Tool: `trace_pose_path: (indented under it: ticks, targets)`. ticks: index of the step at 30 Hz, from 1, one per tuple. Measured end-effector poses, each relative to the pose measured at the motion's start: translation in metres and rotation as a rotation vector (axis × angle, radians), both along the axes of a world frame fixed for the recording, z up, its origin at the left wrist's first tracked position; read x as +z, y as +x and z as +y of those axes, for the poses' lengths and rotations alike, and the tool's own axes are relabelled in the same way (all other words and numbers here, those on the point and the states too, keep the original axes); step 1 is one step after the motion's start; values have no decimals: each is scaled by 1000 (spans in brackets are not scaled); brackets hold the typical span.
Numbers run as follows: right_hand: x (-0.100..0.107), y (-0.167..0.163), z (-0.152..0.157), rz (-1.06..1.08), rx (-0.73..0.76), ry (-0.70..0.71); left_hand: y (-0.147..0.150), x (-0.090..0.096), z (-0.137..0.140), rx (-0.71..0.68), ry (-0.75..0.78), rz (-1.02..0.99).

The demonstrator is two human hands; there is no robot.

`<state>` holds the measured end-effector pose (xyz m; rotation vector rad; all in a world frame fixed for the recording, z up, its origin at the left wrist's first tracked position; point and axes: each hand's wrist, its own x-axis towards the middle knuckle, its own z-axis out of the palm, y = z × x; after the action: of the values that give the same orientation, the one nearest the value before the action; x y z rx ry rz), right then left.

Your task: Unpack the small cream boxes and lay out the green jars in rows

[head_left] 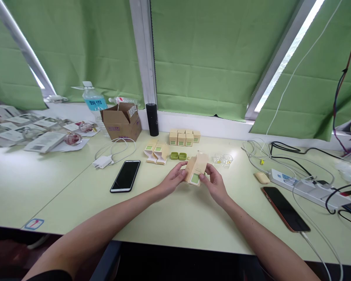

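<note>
Two hands share one small card carton (197, 168) in the head view, held up over the near middle of the table (163, 212). The left hand (174, 178) has its fingers curled round the carton's left side, with thumb and fingers drawn in to pinch the card. The right hand (216, 183) grips the opposite side, its thumb pressed beside the green label on the front and its fingers mostly hidden behind. Both look only slightly parted, by the carton's thickness.

The step in hand seems to be shaping or folding this carton; its top stands up unevenly, and I cannot tell whether anything is inside. The next move probably calls for a light, steady hold at both sides, so the thin card does not crease while its flaps are worked.

Just beyond sit two green tubs (178, 156), with two unfolded cartons (156, 153) to their left, clear cups (222, 159) to the right and a cluster of boxes (181, 138) behind.
</note>
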<state>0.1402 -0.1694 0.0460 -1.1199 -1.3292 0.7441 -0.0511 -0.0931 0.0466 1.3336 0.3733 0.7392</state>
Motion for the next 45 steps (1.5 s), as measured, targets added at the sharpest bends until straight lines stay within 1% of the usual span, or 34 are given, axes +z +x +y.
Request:
trace_pose_path:
  ticks: [4,7,9,11,15,21,28,36,40,45]
  targets:
    - [1,5,3,-20,-142,34,-2,-5,-1,10,187,-36]
    - [-1,6,4,-58,-216,39,-3,-9,-4,29,371,0]
    - [-2,5,4,-62,-203,41,-2,-10,-7,67,503,46]
    - [-3,2,3,-50,-165,40,-1,-11,-10,111,600,80]
    - [-8,-4,3,10,-83,11,-1,-10,-9,170,701,125]
    - [-7,-8,2,103,-21,-4,-5,-9,-7,140,728,102]
    - [-4,-9,0,153,56,-15,-6,-6,-8,124,693,80]
    - [-4,-11,0,129,14,-41,-5,-3,-9,103,600,60]
    - [-3,-9,1,155,24,-73,-4,-2,-10,109,643,61]
    - [0,-5,4,253,34,-118,-6,0,-11,103,687,102]
